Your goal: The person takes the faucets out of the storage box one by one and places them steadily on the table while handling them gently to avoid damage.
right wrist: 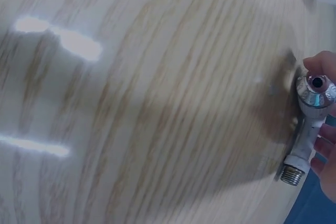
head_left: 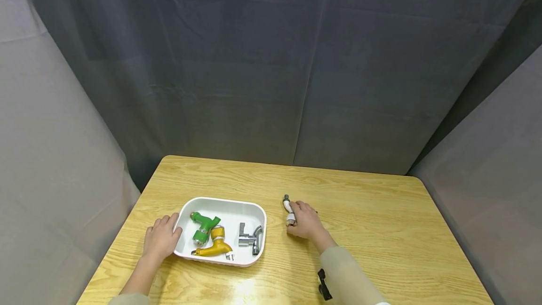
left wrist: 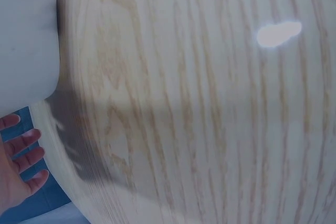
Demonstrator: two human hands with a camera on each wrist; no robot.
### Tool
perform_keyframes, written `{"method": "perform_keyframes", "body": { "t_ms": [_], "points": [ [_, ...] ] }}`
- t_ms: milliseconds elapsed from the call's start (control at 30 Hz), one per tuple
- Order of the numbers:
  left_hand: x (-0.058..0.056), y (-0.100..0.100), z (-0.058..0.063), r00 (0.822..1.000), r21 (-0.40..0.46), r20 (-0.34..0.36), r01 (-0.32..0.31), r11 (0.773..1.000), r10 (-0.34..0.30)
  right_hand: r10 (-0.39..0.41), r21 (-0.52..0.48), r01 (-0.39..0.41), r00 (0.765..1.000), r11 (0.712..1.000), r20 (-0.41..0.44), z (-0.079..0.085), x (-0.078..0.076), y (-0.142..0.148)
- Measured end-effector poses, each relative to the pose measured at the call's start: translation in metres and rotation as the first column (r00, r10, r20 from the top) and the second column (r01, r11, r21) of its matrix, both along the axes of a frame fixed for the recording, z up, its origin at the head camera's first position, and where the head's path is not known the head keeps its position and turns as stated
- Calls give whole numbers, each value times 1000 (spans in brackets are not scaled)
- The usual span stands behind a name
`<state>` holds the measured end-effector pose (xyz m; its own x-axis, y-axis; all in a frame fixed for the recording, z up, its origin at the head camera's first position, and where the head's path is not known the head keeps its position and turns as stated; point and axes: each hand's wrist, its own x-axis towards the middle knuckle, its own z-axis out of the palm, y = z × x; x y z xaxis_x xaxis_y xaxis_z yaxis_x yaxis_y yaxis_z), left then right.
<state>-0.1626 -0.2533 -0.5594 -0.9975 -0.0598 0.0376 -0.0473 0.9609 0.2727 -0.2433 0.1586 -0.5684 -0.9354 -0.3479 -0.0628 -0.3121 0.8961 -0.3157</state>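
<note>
My right hand (head_left: pixel 307 222) grips a white faucet (head_left: pixel 288 206) at the table, right of the white tray (head_left: pixel 237 203). In the right wrist view the faucet (right wrist: pixel 308 136) shows a metal collar at one end and a threaded metal end at the other, with the thumb and fingers around it. My left hand (head_left: pixel 162 238) rests at the tray's left rim, fingers extended; in the left wrist view its fingers (left wrist: pixel 27 159) are spread beside the tray's corner. Inside the tray lie a green faucet (head_left: pixel 205 225), a yellow faucet (head_left: pixel 217 247) and a chrome faucet (head_left: pixel 248 240).
The wooden table (head_left: pixel 381 229) extends to the right of the tray. A dark curtain (head_left: pixel 271 69) hangs behind its far edge, with pale grey drapes on both sides. Small whitish bits (head_left: pixel 230 256) lie near the tray's front wall.
</note>
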Motion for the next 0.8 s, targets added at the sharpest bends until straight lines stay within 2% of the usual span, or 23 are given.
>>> {"method": "perform_keyframes", "body": {
  "t_ms": [233,500,667,800],
  "points": [
    [-1,0,-3,1000,7,-8,-4,1000,4,-12,-71,8,998,997,-54,10,-5,-5],
    [-1,0,-2,1000,3,-7,-4,1000,4,-14,-107,4,996,994,-90,43,-3,-26],
    [0,0,-1,1000,1,-7,-5,1000,5,-4,-126,-16,988,992,-152,54,-1,-43],
    [1,0,-1,1000,0,-4,-5,1000,5,8,-140,-31,987,990,-160,63,3,-57]
  ]
}}
